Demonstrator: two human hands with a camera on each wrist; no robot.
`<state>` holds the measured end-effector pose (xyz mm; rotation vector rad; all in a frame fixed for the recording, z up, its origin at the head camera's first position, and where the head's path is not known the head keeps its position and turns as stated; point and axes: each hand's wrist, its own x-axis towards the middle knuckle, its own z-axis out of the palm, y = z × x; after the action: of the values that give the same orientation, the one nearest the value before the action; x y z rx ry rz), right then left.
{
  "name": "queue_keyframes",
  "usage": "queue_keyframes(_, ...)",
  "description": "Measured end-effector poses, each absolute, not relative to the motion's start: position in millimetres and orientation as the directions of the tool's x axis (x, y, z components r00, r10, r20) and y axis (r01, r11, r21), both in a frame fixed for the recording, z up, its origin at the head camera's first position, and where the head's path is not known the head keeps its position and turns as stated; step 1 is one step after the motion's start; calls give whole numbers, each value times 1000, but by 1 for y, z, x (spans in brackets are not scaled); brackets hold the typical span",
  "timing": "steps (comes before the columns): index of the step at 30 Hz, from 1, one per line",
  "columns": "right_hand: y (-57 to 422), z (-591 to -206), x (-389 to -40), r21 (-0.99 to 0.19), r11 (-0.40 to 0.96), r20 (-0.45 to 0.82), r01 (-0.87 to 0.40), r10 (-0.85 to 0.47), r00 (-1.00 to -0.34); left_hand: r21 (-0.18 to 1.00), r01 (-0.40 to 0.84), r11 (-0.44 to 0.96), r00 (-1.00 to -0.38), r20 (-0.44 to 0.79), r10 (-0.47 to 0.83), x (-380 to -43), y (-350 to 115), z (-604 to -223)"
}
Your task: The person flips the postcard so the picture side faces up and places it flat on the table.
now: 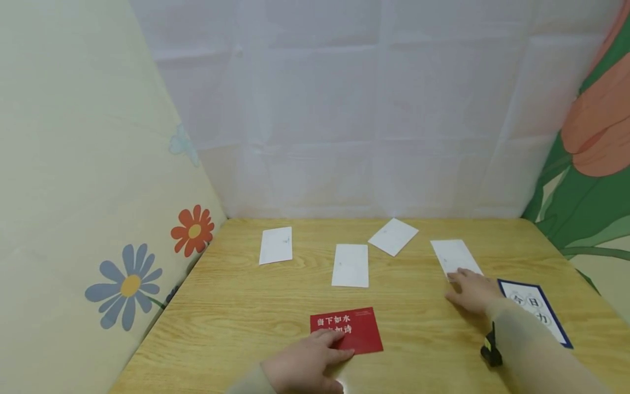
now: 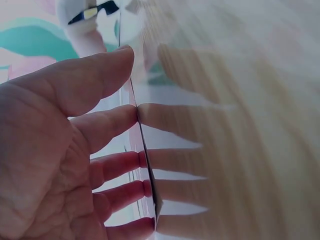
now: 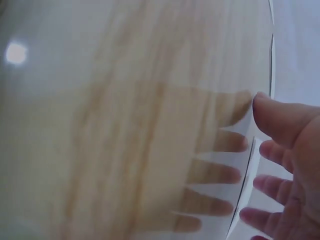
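A white cloth spans the back of the room, creased into a grid of fold lines, with a cream wall on the left bearing flat painted flowers and a wall on the right showing a big coral bloom among green leaves. Below stretches the desk, yellow-brown with long wavy grain, its surface glossy enough to mirror the fingers in both wrist views. Two bare hands work over it from pale sleeves: the left hand, fingers spread and nearly straight, rests its tips on a red card; the right hand, fingers also parted, reaches over the near end of a white card — whether every tip touches I cannot tell. A blue-bordered card lies partly hidden by the right forearm. Three more white cards lie well apart towards the back, thin, smooth, rectangular, one turned cornerwise. The red card, near the front, carries white lettering. Smallest is a black clip at the right wrist.
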<state>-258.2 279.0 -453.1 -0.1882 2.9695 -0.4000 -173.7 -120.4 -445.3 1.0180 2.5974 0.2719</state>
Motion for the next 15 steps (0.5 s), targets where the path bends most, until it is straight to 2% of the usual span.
queue_keyframes(8,279,-452,-258,-265,962,-190,-68,-121,-974,353,476,805,-776,-262,574,-178,-167,-447)
queue_keyframes(15,279,-453,-253,-256,963,-226,-87,-147,-963,380,345,858,-836,-291,465,-180,-198,-448)
